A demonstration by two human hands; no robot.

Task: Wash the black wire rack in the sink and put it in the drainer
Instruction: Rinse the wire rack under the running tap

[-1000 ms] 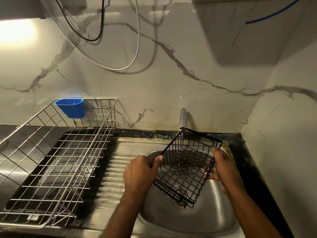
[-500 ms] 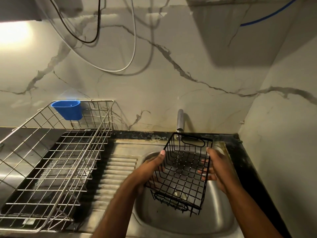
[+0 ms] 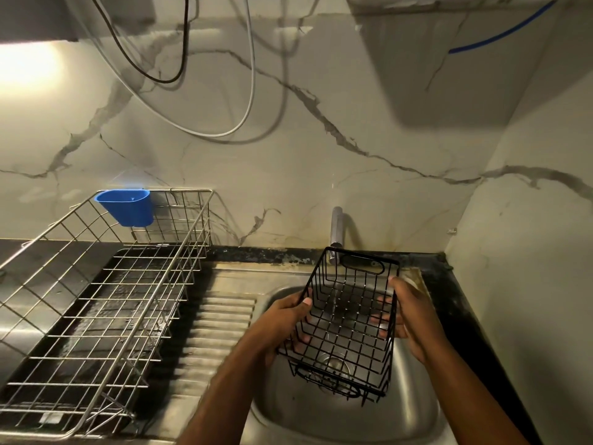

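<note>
Both hands have a grip on the black wire rack (image 3: 348,322), one per long side: left hand (image 3: 285,319) with thumb over the rim and fingers curled under, right hand (image 3: 409,319) with thumb on the top rim and fingers poking through the mesh. Rack hangs over the sink (image 3: 414,409) bowl, tilted, open side up, far end just under the tap (image 3: 335,234). A thin stream looks to be running into it, faint, can't be sure.

Step in hand, my read: rinsing.
- Keep the far end under the spout; slide the rack back and forth so water hits each wire crossing.
- Roll it to flush the underside and both handle ends.
- Shift each grip in turn, since fingers are covering wires that also need water.
- Hold it low in the bowl to limit splash onto the counter (image 3: 462,303).

Drainer (image 3: 106,303) sits well to the left of the grip, past the ribbed drainboard (image 3: 221,319), with a blue cup (image 3: 126,207) hung on its back rim. Tip water out before carrying across.
</note>
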